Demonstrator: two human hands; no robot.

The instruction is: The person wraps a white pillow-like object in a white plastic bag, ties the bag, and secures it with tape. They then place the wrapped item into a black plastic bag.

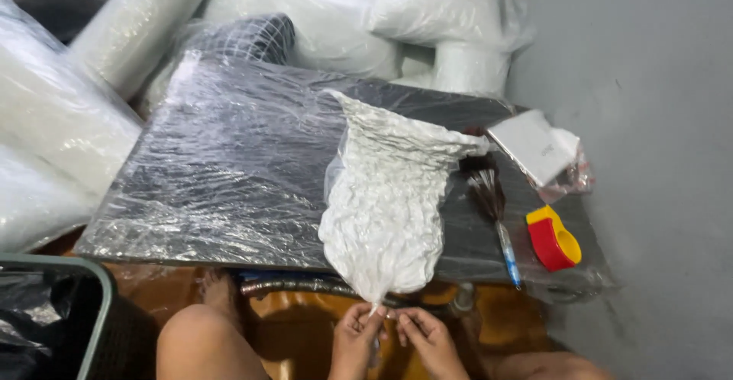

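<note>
A crumpled white plastic bag (385,204) filled with something pale lies on a dark board wrapped in clear film (221,174), hanging over its near edge. Its narrow twisted end points down toward me. My left hand (355,338) and my right hand (427,338) meet just below the board's edge, both pinching that twisted tip between their fingertips. My bare knee (202,342) shows at the lower left.
A red and yellow tape dispenser (553,236), a blue-handled brush (496,212) and a small white box (534,145) lie on the board's right side. Large rolls and bags of white material (69,113) pile up behind and left. A grey wall (649,120) stands right; a green-rimmed bin (84,304) sits lower left.
</note>
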